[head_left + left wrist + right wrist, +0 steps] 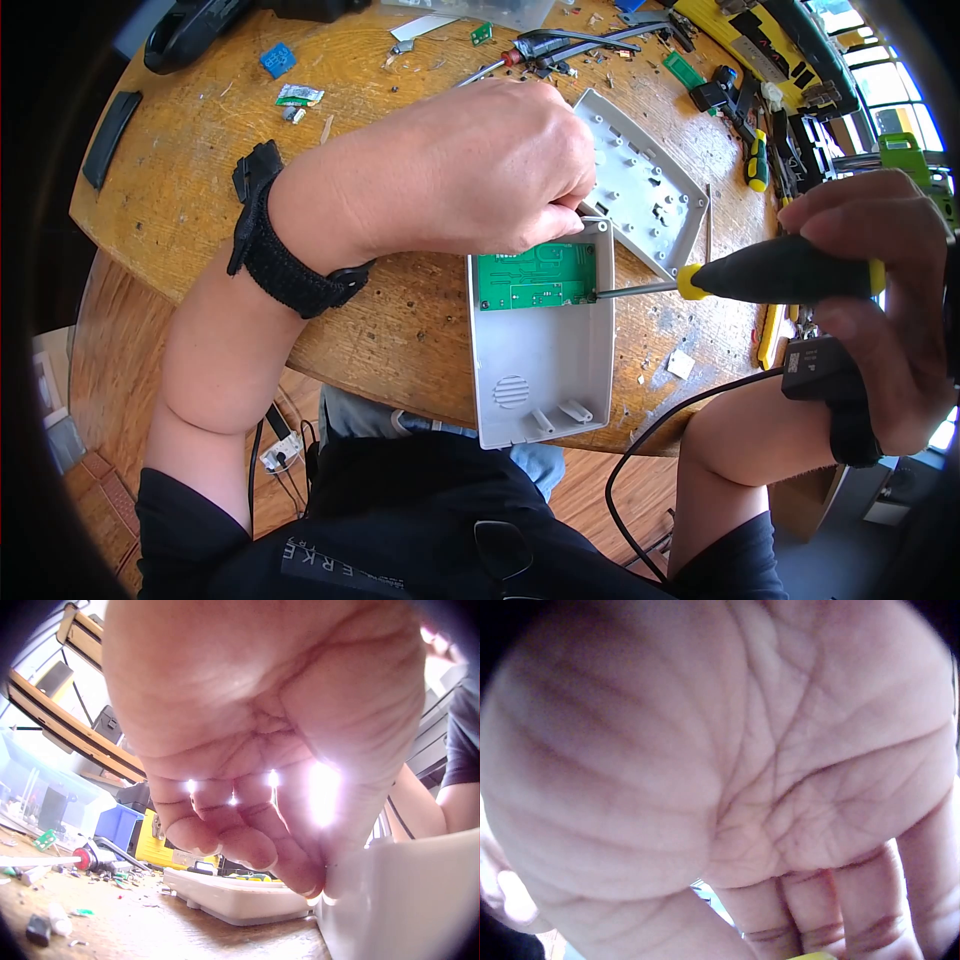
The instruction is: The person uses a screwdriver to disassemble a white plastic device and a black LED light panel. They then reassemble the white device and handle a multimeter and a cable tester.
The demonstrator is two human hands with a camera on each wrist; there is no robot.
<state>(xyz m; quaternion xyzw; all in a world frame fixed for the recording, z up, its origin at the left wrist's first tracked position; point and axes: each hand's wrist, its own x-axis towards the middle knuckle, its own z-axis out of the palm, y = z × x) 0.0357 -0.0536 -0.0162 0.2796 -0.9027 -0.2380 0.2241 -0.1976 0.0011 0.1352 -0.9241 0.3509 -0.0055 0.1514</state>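
Observation:
My right hand (pixel 890 270) grips the dark handle of a screwdriver (pixel 770 272) with yellow ends. Its shaft runs left over the casing wall, and the tip meets the right edge of a green circuit board (pixel 540 275). The board lies in the far part of an open light-grey plastic casing (pixel 545 350). At the casing's far end, my left hand (pixel 480 165) pinches the wall, with its forearm reaching over from the left. In the left wrist view, curled fingertips (pixel 307 885) meet the casing wall (pixel 405 892). The right wrist view shows mostly palm.
The other casing half (pixel 650 190) lies just beyond, inner side up. Another screwdriver (pixel 510 58), a blue component (pixel 278 60) and scattered debris lie farther back. A yellow toolbox (pixel 765 45) stands at the back right. A black cable (pixel 690 405) crosses the table's front edge.

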